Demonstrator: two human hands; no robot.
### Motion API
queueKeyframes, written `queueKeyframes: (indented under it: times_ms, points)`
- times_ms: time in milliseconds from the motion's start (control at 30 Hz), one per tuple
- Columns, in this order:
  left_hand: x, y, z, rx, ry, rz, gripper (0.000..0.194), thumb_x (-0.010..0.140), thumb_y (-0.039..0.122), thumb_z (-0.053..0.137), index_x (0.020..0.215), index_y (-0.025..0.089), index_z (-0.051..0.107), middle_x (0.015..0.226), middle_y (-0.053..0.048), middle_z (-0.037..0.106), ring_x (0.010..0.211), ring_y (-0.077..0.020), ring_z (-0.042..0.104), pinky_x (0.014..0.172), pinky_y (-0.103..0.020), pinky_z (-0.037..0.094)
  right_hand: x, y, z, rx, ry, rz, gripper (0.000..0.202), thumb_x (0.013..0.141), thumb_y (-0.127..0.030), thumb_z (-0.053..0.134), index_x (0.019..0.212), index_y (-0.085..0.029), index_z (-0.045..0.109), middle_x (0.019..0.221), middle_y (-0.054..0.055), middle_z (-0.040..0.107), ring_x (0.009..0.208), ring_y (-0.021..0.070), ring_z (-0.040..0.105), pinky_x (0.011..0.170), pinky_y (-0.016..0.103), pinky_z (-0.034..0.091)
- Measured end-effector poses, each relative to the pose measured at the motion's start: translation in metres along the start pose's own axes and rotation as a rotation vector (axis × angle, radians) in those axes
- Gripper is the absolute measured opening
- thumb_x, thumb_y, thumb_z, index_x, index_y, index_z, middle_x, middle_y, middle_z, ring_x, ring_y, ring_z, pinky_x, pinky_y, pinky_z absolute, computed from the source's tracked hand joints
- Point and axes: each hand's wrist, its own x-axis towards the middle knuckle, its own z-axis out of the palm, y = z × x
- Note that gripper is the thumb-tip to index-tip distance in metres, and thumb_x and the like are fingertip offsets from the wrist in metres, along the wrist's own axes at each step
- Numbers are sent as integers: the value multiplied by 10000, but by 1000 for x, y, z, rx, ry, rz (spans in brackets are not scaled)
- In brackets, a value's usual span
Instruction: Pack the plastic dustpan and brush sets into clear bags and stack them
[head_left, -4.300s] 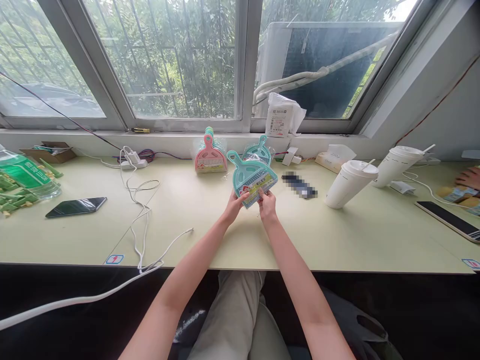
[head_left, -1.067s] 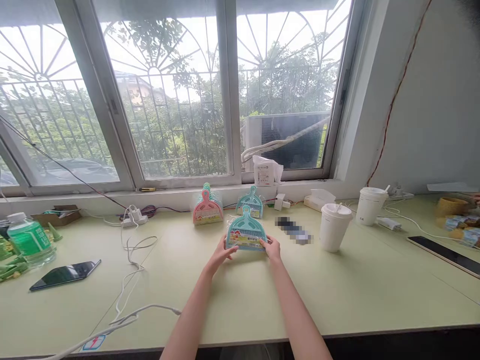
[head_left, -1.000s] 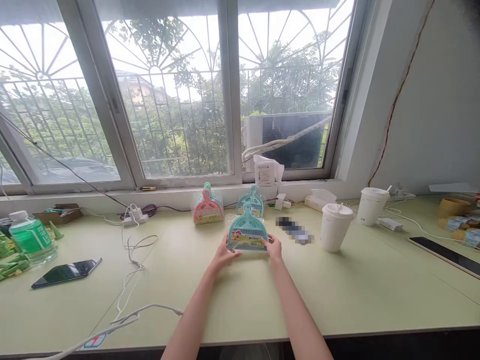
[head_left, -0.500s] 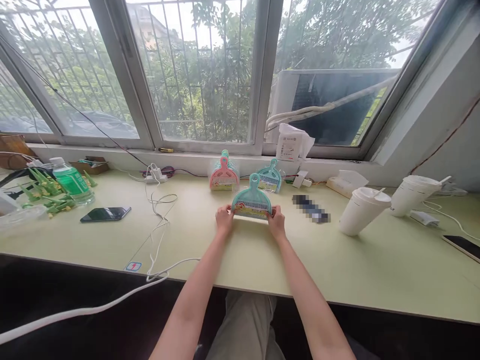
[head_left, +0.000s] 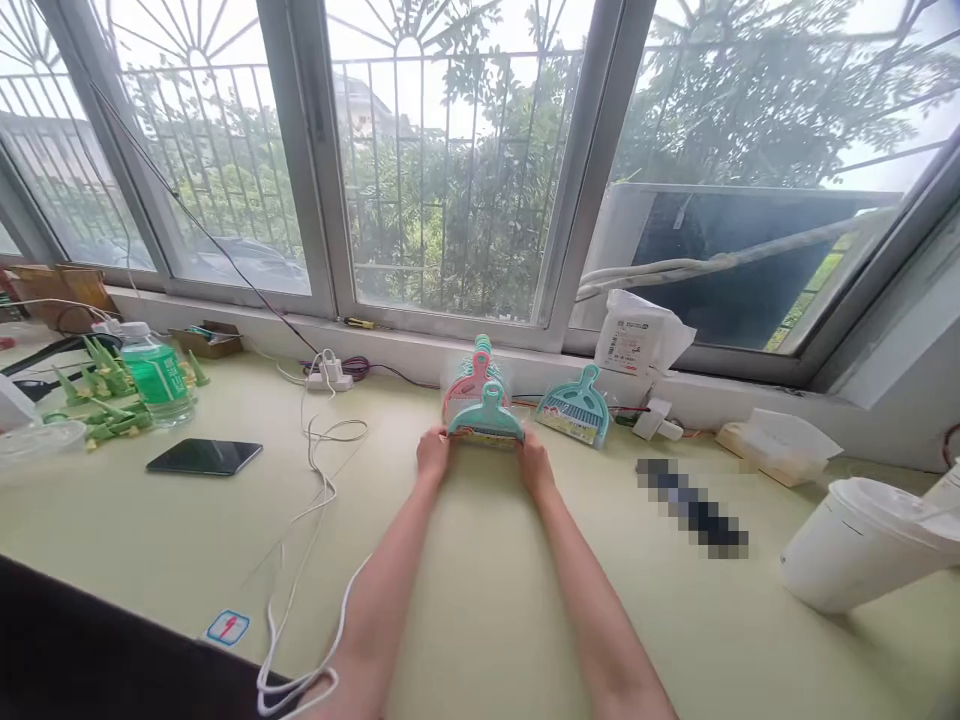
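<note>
A teal dustpan-and-brush set (head_left: pixel 487 418) is held upright by its two lower corners, directly in front of a row of similar sets. My left hand (head_left: pixel 433 455) grips its left corner, and my right hand (head_left: pixel 534 462) grips its right corner. The front set of the row is pink (head_left: pixel 466 388), partly hidden behind the held one, with teal handles showing behind it. Another teal set (head_left: pixel 576 408) leans near the wall, to the right of the row and apart from my hands.
Left on the table (head_left: pixel 480 600) are a phone (head_left: pixel 205 456), a green-labelled bottle (head_left: pixel 156 380), plant pieces (head_left: pixel 112 410) and loose white cables (head_left: pixel 322 480). A power strip (head_left: pixel 330 375) sits near the wall. Rightward are a blurred dark object (head_left: pixel 694 508), tissues (head_left: pixel 780 445) and a white cup (head_left: pixel 862 545).
Both hands have carried the teal set forward and left, from in front of the other teal set to the front of the pink one. The view has shifted too.
</note>
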Motion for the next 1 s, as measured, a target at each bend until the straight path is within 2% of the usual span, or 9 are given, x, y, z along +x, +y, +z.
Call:
queueKeyframes:
  times_ms: [100, 167, 267, 433, 600, 700, 800, 900, 1000]
  points:
    - [29, -4, 7, 40, 134, -42, 127, 840, 273, 576, 944, 234, 636, 959, -60, 696, 963, -227, 598, 774, -314, 409, 28, -5, 19, -94, 2, -37, 242, 923, -245, 414, 1152, -217, 489, 1076, 81, 633, 839, 192, 626, 611, 260, 385]
    - [45, -3, 13, 37, 195, -69, 277, 831, 234, 591, 1107, 216, 570, 953, -69, 694, 996, -234, 586, 807, -327, 404, 46, -5, 30, -185, 38, -6, 268, 925, -279, 449, 1182, -209, 471, 1131, 96, 603, 830, 185, 625, 575, 254, 364]
    - [63, -4, 22, 13, 207, -128, 494, 828, 216, 599, 1293, 185, 437, 983, -87, 683, 1032, -244, 568, 813, -330, 409, 64, 0, 42, -254, 91, 23, 320, 920, -319, 481, 1208, -188, 436, 1173, 111, 568, 857, 186, 616, 547, 246, 332]
    - [70, -7, 29, 63, 177, -105, 238, 883, 271, 522, 1096, 213, 610, 1086, -101, 637, 1111, -267, 514, 854, -342, 407, 72, 11, 47, -178, 75, -31, 283, 946, -342, 411, 1186, -194, 435, 1142, 96, 587, 817, 176, 594, 549, 242, 290]
    - [66, -5, 26, -52, 212, -103, 320, 881, 322, 545, 1178, 206, 516, 975, -71, 677, 1013, -227, 583, 829, -329, 409, 68, 14, 43, -9, 107, -3, 329, 946, -437, 348, 1160, -207, 443, 943, 59, 638, 657, 168, 562, 549, 246, 283]
    - [64, -1, 22, -53, 246, -113, 228, 883, 332, 539, 1078, 215, 527, 911, -56, 686, 943, -216, 612, 822, -335, 398, 68, 14, 40, 94, 140, 18, 380, 924, -550, 339, 955, -206, 499, 784, 35, 628, 604, 162, 552, 563, 245, 317]
    - [64, 1, 19, -43, 268, -111, 156, 879, 367, 534, 923, 219, 555, 863, -55, 683, 924, -223, 612, 834, -352, 386, 70, 14, 37, 205, 121, 52, 491, 880, -666, 332, 739, -214, 461, 671, 12, 600, 497, 134, 525, 562, 246, 346]
    - [64, 1, 17, -56, 266, -118, 182, 875, 399, 523, 832, 227, 565, 846, -54, 682, 909, -227, 604, 846, -367, 377, 71, 15, 36, 310, 79, 77, 546, 843, -726, 327, 681, -214, 427, 647, -5, 592, 412, 110, 501, 536, 245, 353]
    - [64, 1, 18, -44, 275, -118, 180, 884, 393, 500, 854, 233, 576, 889, -63, 683, 955, -244, 582, 855, -382, 371, 72, 15, 36, 344, 40, 83, 557, 828, -742, 335, 680, -214, 433, 667, -9, 605, 396, 106, 503, 515, 242, 347]
